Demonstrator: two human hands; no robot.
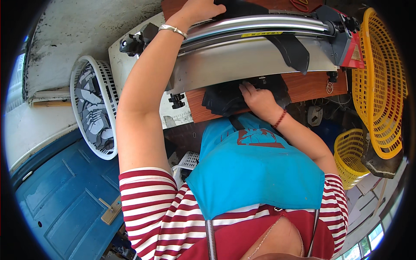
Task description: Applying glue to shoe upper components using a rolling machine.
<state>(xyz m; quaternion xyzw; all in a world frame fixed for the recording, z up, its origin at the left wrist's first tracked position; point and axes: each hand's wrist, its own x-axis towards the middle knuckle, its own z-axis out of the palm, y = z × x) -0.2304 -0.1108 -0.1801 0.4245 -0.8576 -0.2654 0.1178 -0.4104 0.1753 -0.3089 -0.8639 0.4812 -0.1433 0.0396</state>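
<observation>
My left hand (200, 9) reaches over the machine's long steel roller (260, 25) to its far side. It is beside a dark flat piece (242, 8) there, and its fingers are partly cut off by the picture's upper edge. At the near side, my right hand (261, 103) has its fingers bent onto a stack of black flat cut pieces (223, 97), apparently gripping the upper ones. The stack lies on the brown wooden tabletop (312, 86), partly under the sloping metal plate (234, 58). One curved black piece (291, 52) hangs out below the roller onto that plate.
A white basket (110, 86) with many grey and black cut pieces stands to the left. On the right are a large yellow basket (381, 91) and a smaller yellow one (349, 154). The machine's red end housing (353, 54) sits at the right, near loose wires.
</observation>
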